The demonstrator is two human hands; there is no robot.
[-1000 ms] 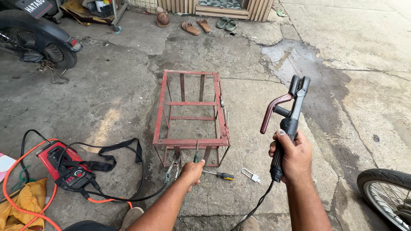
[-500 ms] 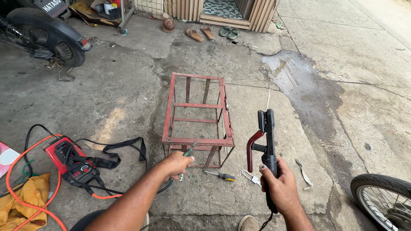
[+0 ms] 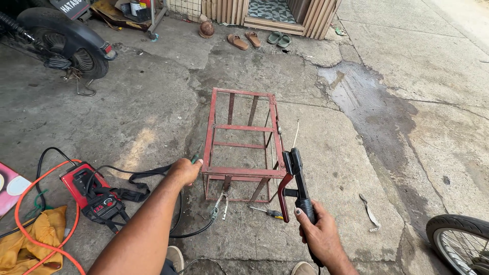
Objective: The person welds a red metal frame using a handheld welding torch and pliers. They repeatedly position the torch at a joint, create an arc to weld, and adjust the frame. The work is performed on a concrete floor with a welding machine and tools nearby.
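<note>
At the frame's (image 3: 243,147) near corner: left hand (image 3: 186,170) gripping steady, right hand (image 3: 317,235) clasping rod holder (image 3: 297,181), tip aimed true

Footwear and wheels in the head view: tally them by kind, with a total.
Brown sandals: 2
Green sandals: 2
Shoes on the person's own feet: 2
Motorbike wheel: 1
Bicycle wheel: 1
Total: 8

Right hand (image 3: 320,235) grips electrode holder (image 3: 297,184); left hand (image 3: 186,170) seemingly touches red frame (image 3: 243,148).
</note>
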